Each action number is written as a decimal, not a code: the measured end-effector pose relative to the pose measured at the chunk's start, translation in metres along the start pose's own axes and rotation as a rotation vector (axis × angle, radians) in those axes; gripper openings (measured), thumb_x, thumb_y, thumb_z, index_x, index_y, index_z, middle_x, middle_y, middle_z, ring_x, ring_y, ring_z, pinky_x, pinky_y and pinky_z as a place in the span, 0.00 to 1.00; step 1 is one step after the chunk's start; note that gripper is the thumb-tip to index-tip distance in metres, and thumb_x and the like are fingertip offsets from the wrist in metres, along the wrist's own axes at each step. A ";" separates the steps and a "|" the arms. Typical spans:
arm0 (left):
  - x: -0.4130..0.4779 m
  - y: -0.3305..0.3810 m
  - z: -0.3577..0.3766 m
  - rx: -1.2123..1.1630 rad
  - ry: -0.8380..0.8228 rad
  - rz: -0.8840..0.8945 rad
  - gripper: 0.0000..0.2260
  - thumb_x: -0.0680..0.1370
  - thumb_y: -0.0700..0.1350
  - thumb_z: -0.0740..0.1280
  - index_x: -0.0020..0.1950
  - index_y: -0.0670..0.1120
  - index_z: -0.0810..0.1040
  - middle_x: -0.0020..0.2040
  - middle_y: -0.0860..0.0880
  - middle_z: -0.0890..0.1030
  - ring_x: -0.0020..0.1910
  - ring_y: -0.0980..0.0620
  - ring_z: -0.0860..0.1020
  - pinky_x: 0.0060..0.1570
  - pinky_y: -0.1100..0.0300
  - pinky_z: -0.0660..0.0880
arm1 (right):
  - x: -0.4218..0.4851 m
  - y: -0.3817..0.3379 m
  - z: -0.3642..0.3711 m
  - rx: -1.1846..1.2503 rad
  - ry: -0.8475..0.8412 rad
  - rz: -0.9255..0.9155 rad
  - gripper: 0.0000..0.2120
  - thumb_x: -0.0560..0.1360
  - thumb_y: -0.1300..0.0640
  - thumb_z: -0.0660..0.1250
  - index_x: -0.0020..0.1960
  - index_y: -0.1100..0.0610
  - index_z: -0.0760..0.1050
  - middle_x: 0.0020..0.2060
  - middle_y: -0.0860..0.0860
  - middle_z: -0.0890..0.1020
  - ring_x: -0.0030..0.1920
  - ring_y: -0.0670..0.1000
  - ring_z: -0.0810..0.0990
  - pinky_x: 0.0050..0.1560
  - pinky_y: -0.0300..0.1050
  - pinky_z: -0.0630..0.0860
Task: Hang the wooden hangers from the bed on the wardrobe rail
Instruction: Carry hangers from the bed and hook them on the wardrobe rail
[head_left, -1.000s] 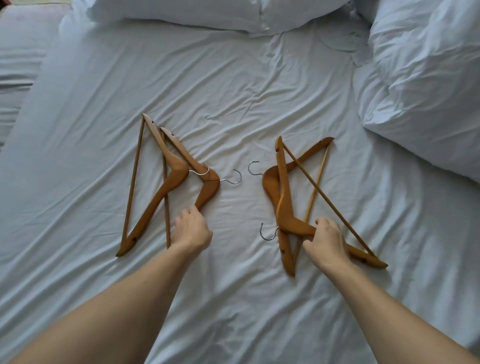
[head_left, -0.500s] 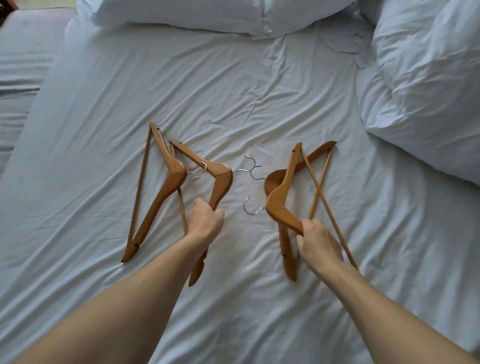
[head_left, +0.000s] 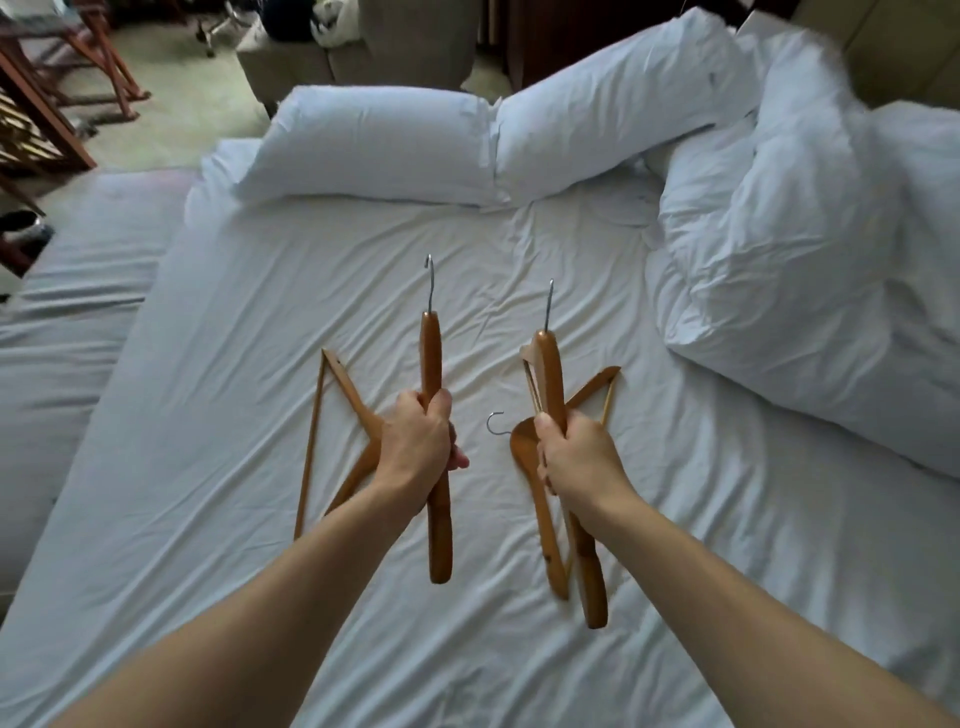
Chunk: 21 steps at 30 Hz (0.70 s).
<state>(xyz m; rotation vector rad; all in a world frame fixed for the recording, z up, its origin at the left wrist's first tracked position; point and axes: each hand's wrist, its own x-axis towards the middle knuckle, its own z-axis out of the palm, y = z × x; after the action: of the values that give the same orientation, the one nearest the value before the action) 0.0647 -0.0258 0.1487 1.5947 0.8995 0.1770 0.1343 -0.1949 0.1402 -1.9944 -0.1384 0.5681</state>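
Observation:
My left hand (head_left: 420, 446) grips a wooden hanger (head_left: 431, 358) seen edge-on, lifted above the white bed sheet (head_left: 218, 395), its metal hook pointing away from me. My right hand (head_left: 582, 457) grips another wooden hanger (head_left: 551, 374), also raised and edge-on with the hook away. Two more hangers lie flat on the sheet: one (head_left: 332, 431) to the left, partly under my left hand, and one (head_left: 530, 467) beneath my right hand with its hook at the left. No wardrobe rail is in view.
Two white pillows (head_left: 374, 145) lie at the head of the bed and a bunched duvet (head_left: 779, 234) fills the right side. A second mattress (head_left: 67, 312) adjoins on the left. Beyond are wooden furniture (head_left: 47, 114), carpet and an armchair (head_left: 363, 52).
Both hands have lifted their hangers off the sheet and turned them edge-on. My head has tilted up, so the pillows and the room beyond have come into view.

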 end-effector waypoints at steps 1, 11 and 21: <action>-0.002 0.012 0.000 -0.003 -0.015 0.012 0.12 0.86 0.50 0.61 0.58 0.41 0.73 0.40 0.41 0.80 0.25 0.50 0.81 0.30 0.55 0.79 | 0.001 -0.008 -0.004 0.047 -0.004 0.007 0.17 0.83 0.48 0.59 0.44 0.58 0.76 0.30 0.51 0.78 0.29 0.52 0.79 0.32 0.50 0.77; -0.115 0.139 -0.034 -0.004 -0.109 0.153 0.11 0.85 0.46 0.62 0.56 0.38 0.76 0.36 0.43 0.79 0.24 0.48 0.80 0.24 0.61 0.74 | -0.098 -0.117 -0.074 0.321 0.001 -0.005 0.14 0.85 0.51 0.60 0.47 0.59 0.75 0.34 0.53 0.74 0.28 0.49 0.74 0.27 0.44 0.72; -0.198 0.216 -0.061 0.044 -0.314 0.287 0.11 0.85 0.47 0.63 0.55 0.39 0.77 0.36 0.44 0.79 0.24 0.49 0.79 0.26 0.58 0.75 | -0.222 -0.179 -0.127 0.298 0.236 -0.049 0.15 0.84 0.51 0.61 0.43 0.58 0.75 0.31 0.51 0.75 0.27 0.49 0.75 0.30 0.44 0.73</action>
<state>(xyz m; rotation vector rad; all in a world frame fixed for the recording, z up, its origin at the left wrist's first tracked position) -0.0108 -0.0951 0.4305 1.7301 0.4335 0.1031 0.0212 -0.2862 0.4164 -1.7461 0.0403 0.2988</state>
